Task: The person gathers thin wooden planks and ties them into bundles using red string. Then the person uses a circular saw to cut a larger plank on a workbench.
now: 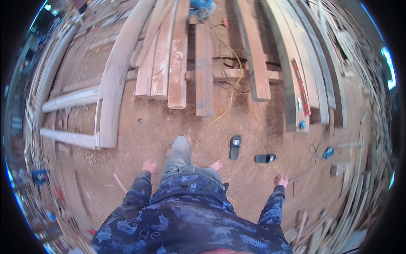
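Observation:
My left hand (pixel 150 166) hangs out to the left of my legs, over the earth floor. It is small and blurred, so its fingers do not show clearly; no object shows in it. Out to the right hangs my right hand (pixel 281 180), its fingers loosely bent and a little apart, with nothing seen in them. Two black slide sandals lie on the floor ahead of that hand: one sandal (pixel 235 147) points forward, the other sandal (pixel 265 158) is turned sideways. My feet are bare, and one leg is forward.
Long timber beams (pixel 176 80) rest on cross-pieces ahead. A red spirit level (pixel 300 86) lies on the right-hand beams. A yellow cord (pixel 237 86) trails between beams near a blue tool (pixel 203 7). Another blue tool (pixel 328 153) lies at right. Scrap wood lines both sides.

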`<act>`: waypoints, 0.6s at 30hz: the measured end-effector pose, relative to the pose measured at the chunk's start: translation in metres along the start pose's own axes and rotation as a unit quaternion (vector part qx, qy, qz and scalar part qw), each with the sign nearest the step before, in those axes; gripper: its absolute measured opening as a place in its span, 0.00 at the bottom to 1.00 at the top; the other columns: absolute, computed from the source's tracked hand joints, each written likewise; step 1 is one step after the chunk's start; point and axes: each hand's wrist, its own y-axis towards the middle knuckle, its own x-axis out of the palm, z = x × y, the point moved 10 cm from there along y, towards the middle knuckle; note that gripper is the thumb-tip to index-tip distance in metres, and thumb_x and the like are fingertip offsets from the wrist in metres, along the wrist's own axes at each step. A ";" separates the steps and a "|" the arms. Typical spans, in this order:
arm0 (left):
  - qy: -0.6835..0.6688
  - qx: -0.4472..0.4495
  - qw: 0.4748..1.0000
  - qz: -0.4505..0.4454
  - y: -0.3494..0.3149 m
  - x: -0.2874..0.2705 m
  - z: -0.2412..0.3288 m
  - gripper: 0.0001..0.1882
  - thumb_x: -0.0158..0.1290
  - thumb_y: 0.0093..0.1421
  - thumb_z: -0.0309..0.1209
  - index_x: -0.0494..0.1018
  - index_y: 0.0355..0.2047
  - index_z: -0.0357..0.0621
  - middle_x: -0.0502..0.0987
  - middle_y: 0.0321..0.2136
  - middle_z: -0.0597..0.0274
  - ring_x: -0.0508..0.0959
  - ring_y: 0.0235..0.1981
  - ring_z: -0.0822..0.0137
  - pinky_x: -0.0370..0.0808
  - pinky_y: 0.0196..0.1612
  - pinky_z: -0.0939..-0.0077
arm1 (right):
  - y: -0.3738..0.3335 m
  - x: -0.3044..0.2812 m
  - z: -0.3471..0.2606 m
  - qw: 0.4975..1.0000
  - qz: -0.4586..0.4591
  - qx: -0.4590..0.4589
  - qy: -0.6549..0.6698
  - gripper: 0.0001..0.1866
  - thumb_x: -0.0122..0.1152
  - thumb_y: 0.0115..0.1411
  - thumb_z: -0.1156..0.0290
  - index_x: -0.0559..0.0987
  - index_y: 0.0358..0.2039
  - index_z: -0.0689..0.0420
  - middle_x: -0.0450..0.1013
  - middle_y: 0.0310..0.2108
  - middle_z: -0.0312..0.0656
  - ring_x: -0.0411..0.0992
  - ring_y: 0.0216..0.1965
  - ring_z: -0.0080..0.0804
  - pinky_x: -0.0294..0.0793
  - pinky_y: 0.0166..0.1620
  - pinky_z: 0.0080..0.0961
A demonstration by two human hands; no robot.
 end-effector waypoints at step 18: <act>-0.103 0.055 0.990 0.081 0.229 -0.103 0.131 0.21 0.50 0.60 0.42 0.78 0.30 0.31 0.80 0.30 0.39 0.81 0.33 0.47 0.74 0.39 0.54 | -0.098 0.321 -0.124 0.931 -0.172 0.009 -0.321 0.14 0.57 0.64 0.66 0.78 0.46 0.61 0.80 0.32 0.43 0.79 0.27 0.28 0.75 0.26 0.23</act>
